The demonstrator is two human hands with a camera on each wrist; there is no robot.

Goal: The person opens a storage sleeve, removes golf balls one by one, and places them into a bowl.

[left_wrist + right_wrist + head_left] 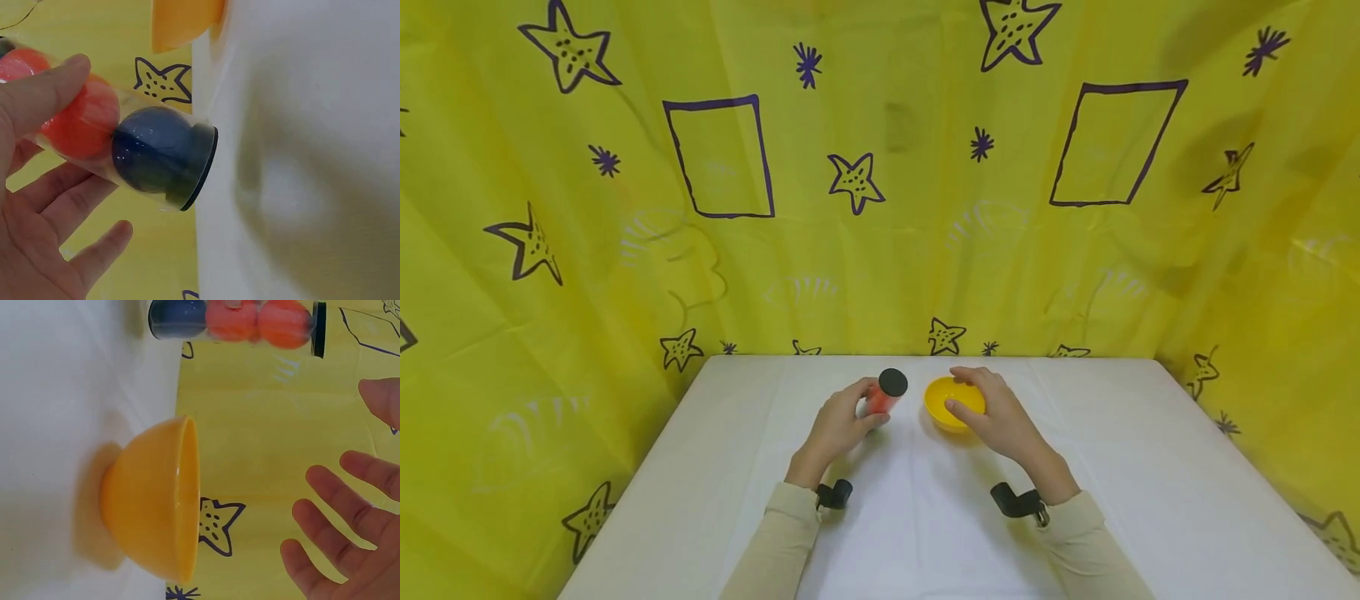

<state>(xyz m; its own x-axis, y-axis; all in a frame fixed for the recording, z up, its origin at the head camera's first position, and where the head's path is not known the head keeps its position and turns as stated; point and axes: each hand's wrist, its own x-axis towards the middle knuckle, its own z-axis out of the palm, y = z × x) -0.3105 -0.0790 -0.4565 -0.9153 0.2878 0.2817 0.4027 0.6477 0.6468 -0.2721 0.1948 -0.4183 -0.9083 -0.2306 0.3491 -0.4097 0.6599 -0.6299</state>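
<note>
A clear tube (882, 402) with a black cap holds two orange-red balls (231, 322) and a dark blue ball (150, 149) at its lower end. My left hand (837, 427) grips it between thumb and fingers, roughly upright and close over the table. To its right, a yellow bowl (147, 500) stands upright on the white table. My right hand (1006, 418) hovers over the bowl's right side with its fingers spread, holding nothing. In the right wrist view, the fingertips (306, 512) are apart from the bowl's rim.
A white cloth covers the table (1150, 433). Behind it and along both sides hangs a yellow curtain (910, 275) with drawn stars and frames. A black wrist mount (1017, 502) sits on the right wrist, another mount (835, 493) on the left.
</note>
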